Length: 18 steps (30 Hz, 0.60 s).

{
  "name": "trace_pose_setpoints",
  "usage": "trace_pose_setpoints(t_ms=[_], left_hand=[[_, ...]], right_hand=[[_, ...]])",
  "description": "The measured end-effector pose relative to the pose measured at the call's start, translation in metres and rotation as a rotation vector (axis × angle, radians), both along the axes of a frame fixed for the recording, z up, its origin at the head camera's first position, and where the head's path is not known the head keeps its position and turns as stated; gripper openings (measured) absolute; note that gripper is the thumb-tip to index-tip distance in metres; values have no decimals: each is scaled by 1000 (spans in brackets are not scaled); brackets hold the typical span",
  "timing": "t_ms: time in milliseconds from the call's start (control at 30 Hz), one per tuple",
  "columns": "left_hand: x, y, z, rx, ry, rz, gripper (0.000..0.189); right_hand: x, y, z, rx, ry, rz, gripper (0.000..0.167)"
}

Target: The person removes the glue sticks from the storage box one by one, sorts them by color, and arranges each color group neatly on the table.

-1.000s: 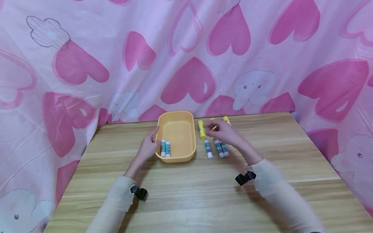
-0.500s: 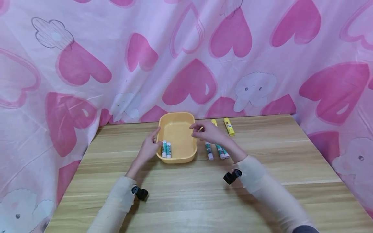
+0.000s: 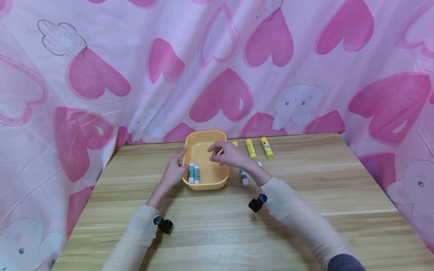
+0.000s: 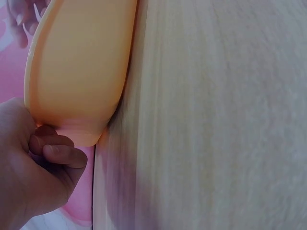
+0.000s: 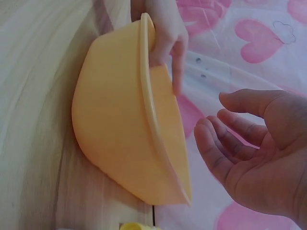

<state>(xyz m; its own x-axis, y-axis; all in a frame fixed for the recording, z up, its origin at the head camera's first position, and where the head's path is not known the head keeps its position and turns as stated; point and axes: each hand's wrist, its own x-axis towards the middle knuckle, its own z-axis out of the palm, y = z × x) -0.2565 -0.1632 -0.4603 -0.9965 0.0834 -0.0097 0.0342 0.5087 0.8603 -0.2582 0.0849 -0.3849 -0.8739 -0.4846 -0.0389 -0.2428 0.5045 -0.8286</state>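
My left hand [image 3: 173, 172] grips the left rim of a yellow-orange plastic basin [image 3: 213, 173], its thumb over the inner side; in the left wrist view other fingers [image 4: 67, 155] curl by the outer wall. Two teal-and-white glue sticks [image 3: 196, 175] lie side by side inside, near the front left corner. Over the basin's right half hovers my right hand [image 3: 228, 153]. The right wrist view shows its fingers [image 5: 211, 148] loosely bent, apart from the thumb, with nothing between them.
Right of the basin lie yellow glue sticks [image 3: 251, 149], one partly behind the right hand. A teal glue stick [image 3: 243, 177] lies in front of them; the right forearm hides others nearby. A pink heart-patterned curtain [image 3: 220, 94] hangs along the back of the wooden table [image 3: 210, 226].
My right hand has moved left from the yellow glue sticks to over the basin, uncovering two of them. The left hand stays on the rim.
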Motion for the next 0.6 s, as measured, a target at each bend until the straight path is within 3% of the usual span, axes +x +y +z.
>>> trace_pose_setpoints(t_ms=[367, 600], left_hand=[[2, 0, -4, 32, -38, -19, 76], [1, -1, -2, 22, -12, -15, 77]], right_hand=[[3, -28, -3, 50, -25, 40, 31], [-1, -45, -4, 119, -62, 43, 34]])
